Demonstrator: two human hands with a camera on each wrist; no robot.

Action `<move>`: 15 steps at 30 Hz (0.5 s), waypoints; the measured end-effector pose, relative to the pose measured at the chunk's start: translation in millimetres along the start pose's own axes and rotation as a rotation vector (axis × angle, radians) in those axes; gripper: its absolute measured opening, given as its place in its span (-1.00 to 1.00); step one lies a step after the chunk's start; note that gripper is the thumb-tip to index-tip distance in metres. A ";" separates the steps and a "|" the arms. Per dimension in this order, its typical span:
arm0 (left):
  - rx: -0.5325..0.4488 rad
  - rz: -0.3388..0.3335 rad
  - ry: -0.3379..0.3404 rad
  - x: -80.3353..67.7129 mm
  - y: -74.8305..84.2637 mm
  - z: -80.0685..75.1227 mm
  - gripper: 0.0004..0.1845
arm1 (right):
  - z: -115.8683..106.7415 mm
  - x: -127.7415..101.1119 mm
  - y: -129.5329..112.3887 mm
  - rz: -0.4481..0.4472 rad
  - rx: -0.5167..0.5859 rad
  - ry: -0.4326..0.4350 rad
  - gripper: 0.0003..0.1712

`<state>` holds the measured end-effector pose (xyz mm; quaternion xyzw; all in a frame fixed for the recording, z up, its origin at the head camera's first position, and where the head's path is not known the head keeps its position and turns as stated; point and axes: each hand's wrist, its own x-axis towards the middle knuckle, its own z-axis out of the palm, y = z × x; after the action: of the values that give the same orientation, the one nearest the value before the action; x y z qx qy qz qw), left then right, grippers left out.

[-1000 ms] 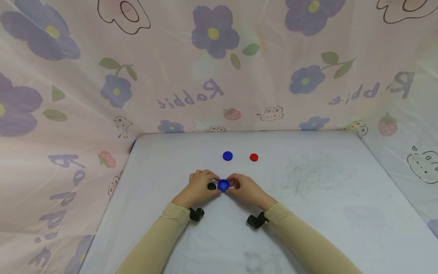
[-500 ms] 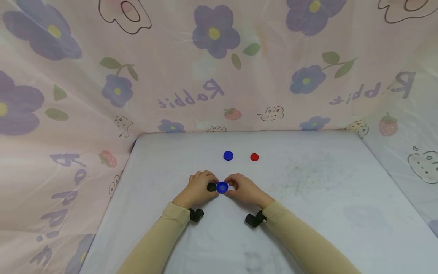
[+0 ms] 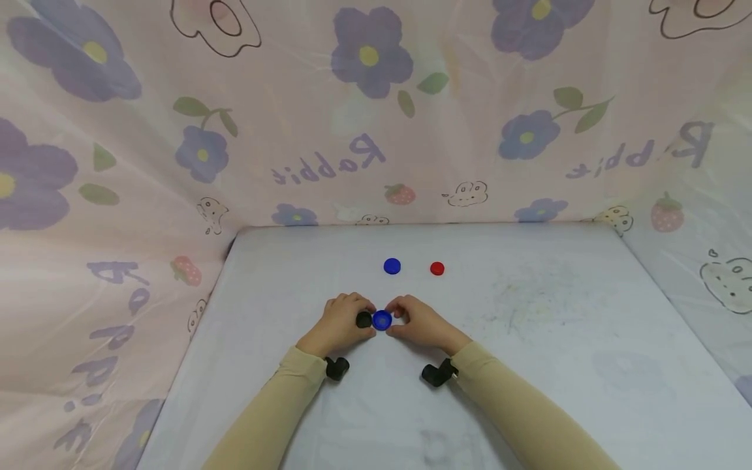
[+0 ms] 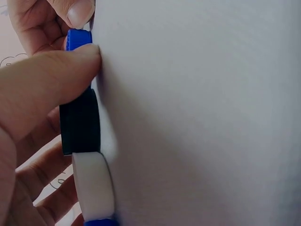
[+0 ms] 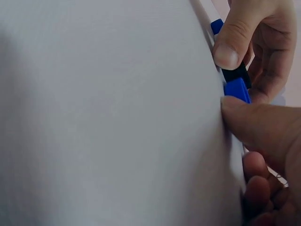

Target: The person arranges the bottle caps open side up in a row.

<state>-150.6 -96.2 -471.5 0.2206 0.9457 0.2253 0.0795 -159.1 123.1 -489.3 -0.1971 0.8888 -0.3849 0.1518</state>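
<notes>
A blue bottle cap (image 3: pixel 382 320) lies hollow side up, and my right hand (image 3: pixel 427 326) pinches it between thumb and fingers. Touching its left side is a black bottle cap (image 3: pixel 364 319), with the thumb and fingers of my left hand (image 3: pixel 339 324) curled round it. In the left wrist view, the left thumb (image 4: pixel 77 70) crosses where the blue and black caps meet. That view also shows a white cap (image 4: pixel 94 186) beside the black one, and a sliver of another blue cap (image 4: pixel 101 222) beyond it. My left hand hides both from the head view.
Farther back on the white tabletop (image 3: pixel 587 391) lie a second blue cap (image 3: pixel 391 266) and a red cap (image 3: pixel 437 268). A flower-printed sheet (image 3: pixel 294 98) rises at the back and both sides. Black wrist-worn devices (image 3: pixel 437 375) sit at both cuffs.
The blue cap in my right hand has shifted slightly left and toward me, up against the black cap. Over the last half second the hands have stayed nearly still.
</notes>
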 end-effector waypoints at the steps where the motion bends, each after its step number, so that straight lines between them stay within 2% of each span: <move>1: 0.002 -0.001 -0.005 0.1 -0.3 0.5 -0.55 | 0.5 -0.1 0.5 0.003 -0.001 0.000 -0.59; 6: 0.007 -0.005 -0.016 0.7 -1.2 1.7 -0.54 | 0.7 -0.7 1.3 0.006 -0.005 -0.005 -0.60; 15: 0.015 0.030 0.016 1.4 -2.2 0.0 -0.55 | 0.0 0.8 1.2 0.010 0.005 -0.002 -0.58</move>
<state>-152.8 -97.3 -472.6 0.2335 0.9445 0.2210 0.0668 -160.0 123.5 -490.3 -0.1925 0.8888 -0.3860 0.1551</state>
